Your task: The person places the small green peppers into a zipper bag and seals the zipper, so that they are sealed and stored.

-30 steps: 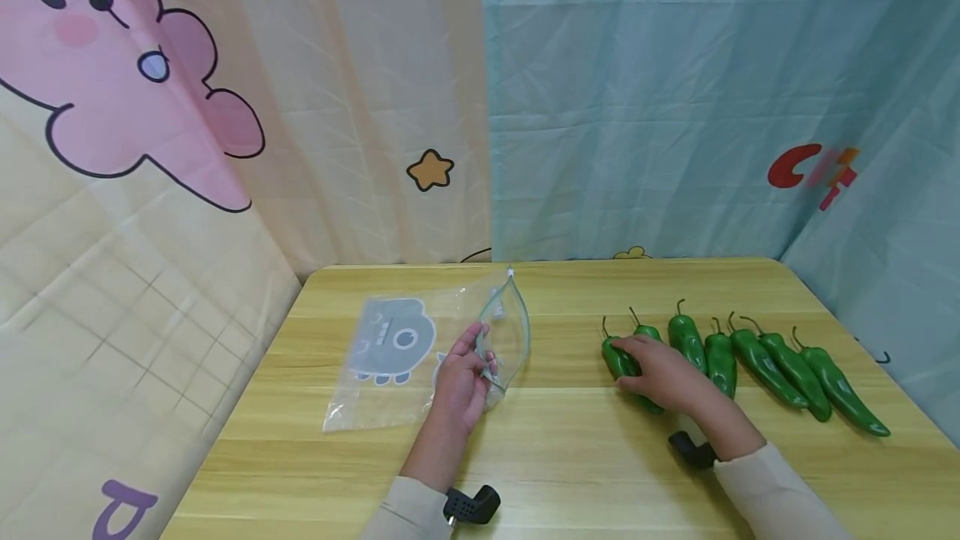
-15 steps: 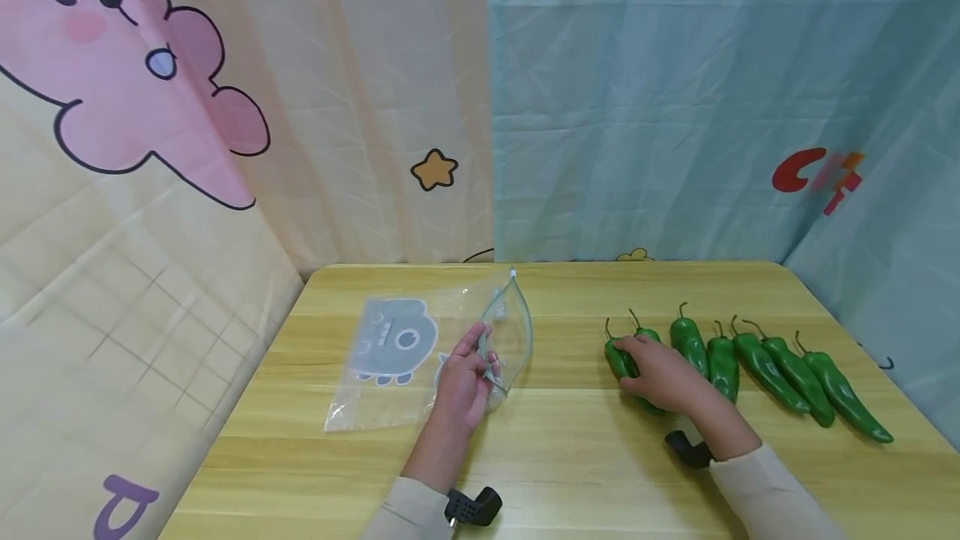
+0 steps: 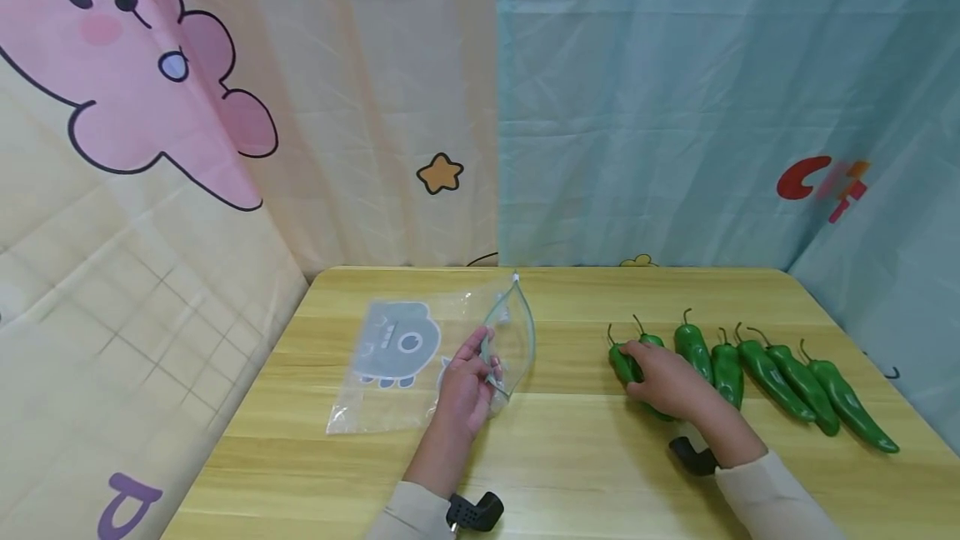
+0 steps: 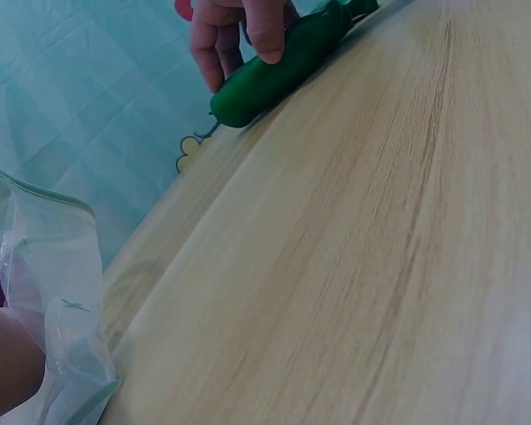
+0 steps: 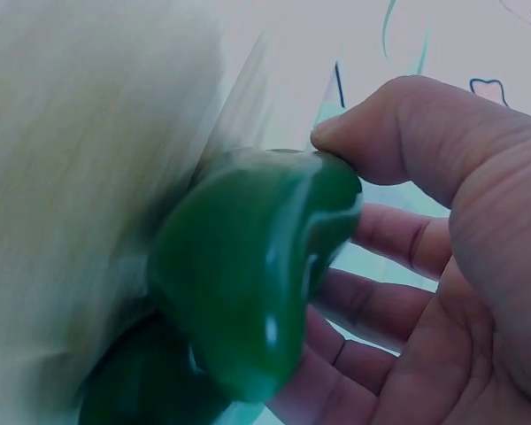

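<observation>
Pepper in grip: the picking-up step, I judge.
My left hand holds the bag's mouth apart; my right hand grips the leftmost pepper, on the table; next probably calls for a clean lift.

A transparent zip bag, printed with a gray cartoon figure, lies at left, its green-edged mouth gaping toward the right. Seven glossy green peppers form a row at right, thin stems on the far side, the rightmost three slanting toward near right. One pepper at the row's left end is held in the right hand's grip.
</observation>
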The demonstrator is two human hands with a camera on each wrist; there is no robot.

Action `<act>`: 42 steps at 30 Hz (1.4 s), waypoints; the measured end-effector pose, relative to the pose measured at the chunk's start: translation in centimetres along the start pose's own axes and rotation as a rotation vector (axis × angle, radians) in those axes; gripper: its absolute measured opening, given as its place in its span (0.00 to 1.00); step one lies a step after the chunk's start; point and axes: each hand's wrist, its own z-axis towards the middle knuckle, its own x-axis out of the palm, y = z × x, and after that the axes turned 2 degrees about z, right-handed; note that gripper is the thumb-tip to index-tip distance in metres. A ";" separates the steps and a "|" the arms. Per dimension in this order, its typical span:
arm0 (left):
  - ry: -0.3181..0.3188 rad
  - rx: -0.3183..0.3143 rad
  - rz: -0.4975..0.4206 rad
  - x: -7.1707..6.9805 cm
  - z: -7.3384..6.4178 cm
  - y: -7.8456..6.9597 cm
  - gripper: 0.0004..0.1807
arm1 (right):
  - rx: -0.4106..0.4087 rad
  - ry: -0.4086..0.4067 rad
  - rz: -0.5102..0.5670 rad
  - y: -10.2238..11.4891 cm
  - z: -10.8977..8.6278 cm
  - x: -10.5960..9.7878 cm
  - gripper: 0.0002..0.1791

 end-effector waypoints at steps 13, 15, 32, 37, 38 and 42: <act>0.012 -0.001 0.008 0.0 -0.2 0.0 0.34 | -0.055 -0.006 0.142 -0.4 0.5 0.1 0.32; 0.012 0.001 0.010 0.0 -0.2 0.0 0.34 | -0.044 -0.002 0.185 -0.4 0.7 0.1 0.32; 0.017 0.001 0.006 -0.1 -0.2 0.0 0.32 | -0.074 -0.031 0.444 -1.3 1.3 0.3 0.29; 0.014 0.000 0.003 -0.1 -0.2 0.0 0.32 | -0.062 -0.057 0.483 -1.0 1.5 0.2 0.27; 0.015 -0.001 0.002 -0.1 -0.2 0.0 0.32 | -0.065 -0.064 0.490 -0.9 1.6 0.2 0.27; 0.020 -0.002 -0.002 -0.1 -0.2 0.1 0.33 | -0.099 -0.084 0.527 -0.5 1.8 0.3 0.26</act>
